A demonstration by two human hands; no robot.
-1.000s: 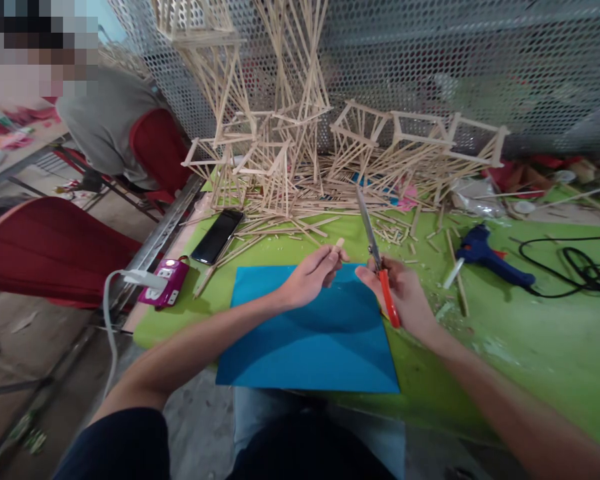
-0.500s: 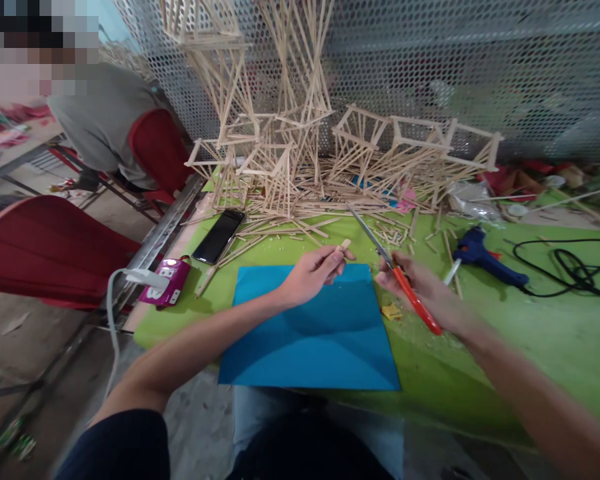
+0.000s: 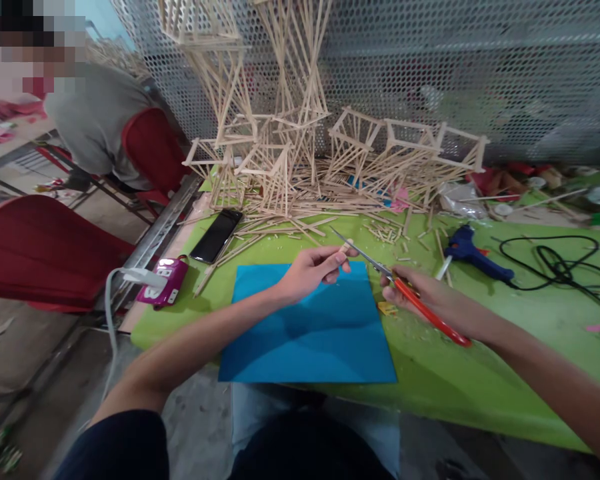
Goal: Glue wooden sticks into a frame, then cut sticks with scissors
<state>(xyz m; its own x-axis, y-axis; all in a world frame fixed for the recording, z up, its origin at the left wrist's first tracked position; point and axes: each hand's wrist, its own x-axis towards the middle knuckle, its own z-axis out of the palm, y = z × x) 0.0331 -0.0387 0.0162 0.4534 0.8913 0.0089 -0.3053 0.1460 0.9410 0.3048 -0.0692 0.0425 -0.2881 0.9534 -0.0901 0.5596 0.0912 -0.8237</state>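
Blue paper, one square sheet [image 3: 310, 327], lies flat on a lime-green table [image 3: 505, 353] and serves as the landmark. Just above the sheet's far edge, the left hand [image 3: 310, 270] pinches a short, pale wooden craft stick [image 3: 346, 246] between thumb and fingertips, its free end poking out toward the right. Off the sheet's upper right corner, the right hand [image 3: 430, 300] is wrapped around the orange handles of a pair of steel scissors [image 3: 395, 280], whose blades look nearly closed and point left at the stick's tip. The stick looks light, stiff and brittle, likely to splinter or shoot away when cut, so gripping it close behind the cutting point seems wise. Beyond the sheet rises a tangle of glued stick frames [image 3: 290, 133]. To the sheet's left lie a black phone [image 3: 217, 235] and a magenta power strip [image 3: 163, 282]; to its right, a blue glue gun [image 3: 473, 253] and a black cable [image 3: 555, 267]. Far left, another person in grey [image 3: 95, 127] sits on a red chair.
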